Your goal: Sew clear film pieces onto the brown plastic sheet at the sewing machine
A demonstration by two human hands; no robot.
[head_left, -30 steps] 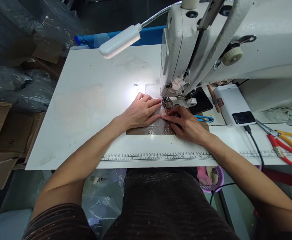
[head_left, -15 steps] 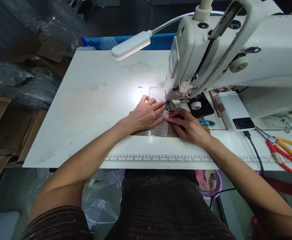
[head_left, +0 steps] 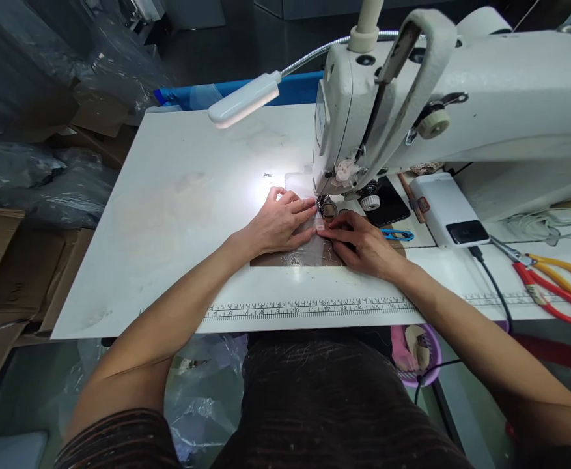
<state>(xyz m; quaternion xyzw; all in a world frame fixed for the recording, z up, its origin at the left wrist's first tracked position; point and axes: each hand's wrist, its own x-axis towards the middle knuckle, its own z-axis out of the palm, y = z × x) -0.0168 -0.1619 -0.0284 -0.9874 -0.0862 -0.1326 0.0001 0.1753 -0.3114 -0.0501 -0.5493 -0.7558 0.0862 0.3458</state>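
Note:
A thin, whitish sheer fabric (head_left: 299, 184) lies under the needle area of a white sewing machine (head_left: 344, 98). Flat on the fabric, just left of the presser foot (head_left: 320, 202), rests my left hand (head_left: 285, 223), its fingers spread and holding nothing. On the right of the foot, my right hand (head_left: 362, 244) has thumb and fingers pressed together at the fabric's edge, by a small pale label-like piece (head_left: 320, 227). Whether the fingertips grip the fabric or that piece is too small to tell.
White lamp (head_left: 245, 99) hangs over the table (head_left: 168, 195). Right of my right hand are a blue thread cutter (head_left: 397, 235), black phone (head_left: 389, 200), white power bank (head_left: 448, 210) with cable, and red-and-orange scissors (head_left: 553, 283). A printed ruler (head_left: 309, 310) lines the front edge.
The camera view has shifted, so the machine and the items on the right appear farther left. Both hands keep nearly the same place at the presser foot.

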